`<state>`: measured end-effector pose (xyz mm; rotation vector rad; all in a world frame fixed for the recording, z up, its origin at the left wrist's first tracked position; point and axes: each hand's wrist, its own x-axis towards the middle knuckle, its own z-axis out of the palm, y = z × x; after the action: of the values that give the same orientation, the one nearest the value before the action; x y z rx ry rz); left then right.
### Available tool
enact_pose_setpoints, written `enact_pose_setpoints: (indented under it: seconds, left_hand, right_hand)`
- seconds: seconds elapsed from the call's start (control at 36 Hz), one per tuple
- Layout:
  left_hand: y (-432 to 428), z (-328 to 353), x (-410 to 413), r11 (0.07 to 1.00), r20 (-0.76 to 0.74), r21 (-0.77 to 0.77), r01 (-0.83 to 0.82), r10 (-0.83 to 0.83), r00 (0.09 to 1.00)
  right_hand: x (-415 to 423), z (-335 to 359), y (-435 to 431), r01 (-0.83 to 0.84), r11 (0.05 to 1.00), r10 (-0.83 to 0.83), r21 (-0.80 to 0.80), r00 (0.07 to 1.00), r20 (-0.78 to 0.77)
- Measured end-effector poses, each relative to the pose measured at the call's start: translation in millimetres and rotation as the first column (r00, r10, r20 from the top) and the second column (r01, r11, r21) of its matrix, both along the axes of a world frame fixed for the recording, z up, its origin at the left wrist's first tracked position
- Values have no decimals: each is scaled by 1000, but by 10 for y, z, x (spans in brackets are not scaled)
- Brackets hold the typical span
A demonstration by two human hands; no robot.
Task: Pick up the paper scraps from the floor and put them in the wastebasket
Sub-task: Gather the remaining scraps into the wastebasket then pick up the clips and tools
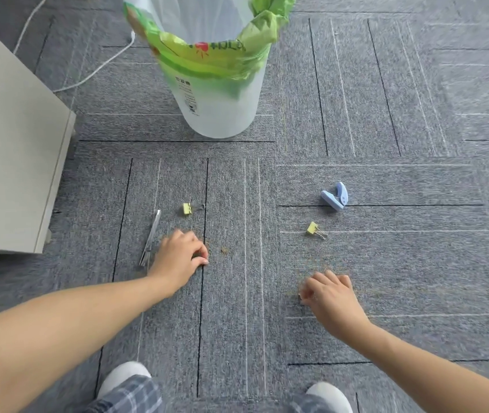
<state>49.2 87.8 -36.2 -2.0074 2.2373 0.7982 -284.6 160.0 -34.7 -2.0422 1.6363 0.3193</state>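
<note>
Gathering step: my left hand (pixel 182 259) pinches, fingers together, at tiny brown paper scraps (pixel 224 250) mid-carpet; my right hand (pixel 328 293) curls down over the fainter scatter, grip unclear. Next, I'd lift the pinches to the wastebasket (pixel 216 93) at the carpet's far edge.

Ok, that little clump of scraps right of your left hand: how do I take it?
From straight above, pinching with fingertips. The scrap clump is fine crumbs lying flat in the carpet, with no edge to grip; the left hand is nearest, fingers curled onto the floor beside it.
</note>
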Motion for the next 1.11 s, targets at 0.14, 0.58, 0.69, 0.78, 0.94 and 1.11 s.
enact_pose_setpoints:
  seconds: [0.14, 0.58, 0.69, 0.78, 0.94, 1.11]
  left_hand:
    - [-4, -1, -10, 999, 15, 45, -5, 4, 1000]
    - [-120, 20, -255, 997, -125, 33, -77, 80, 989]
    - [-156, 14, -309, 997, -95, 41, -72, 76, 993]
    - [-140, 9, -344, 997, -89, 48, -66, 70, 994]
    - [-123, 9, -409, 997, -72, 18, -71, 73, 995]
    - [-137, 11, -441, 994, -56, 13, -112, 112, 992]
  right_hand:
    - [28, 21, 22, 35, 999, -35, -6, 999, -6]
    - [62, -1, 36, 82, 996, -82, -32, 997, -3]
    - [66, 8, 20, 53, 998, -54, -23, 998, -27]
    - [59, 3, 15, 51, 998, -51, -22, 998, -25]
    - [75, 20, 8, 57, 998, -57, -16, 998, -29]
    - [93, 60, -18, 84, 996, -84, -8, 996, 10]
